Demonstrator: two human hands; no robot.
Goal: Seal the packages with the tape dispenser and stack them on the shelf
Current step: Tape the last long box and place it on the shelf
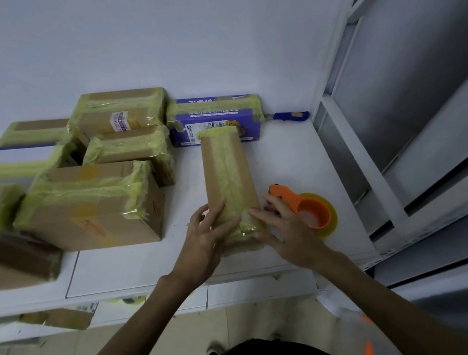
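Cardboard package [228, 175] between left hand [205, 241] and right hand [288, 234]

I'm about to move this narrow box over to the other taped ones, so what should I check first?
1. Tape along narrow cardboard box top: ok, runs end to end.
2. Near-end seal: cannot tell, hands cover it.
3. Left hand and right hand on box: ok, both at near end.
4. Tape dispenser set down: ok, lies on white surface.
5. Tape cut from roll: cannot tell.
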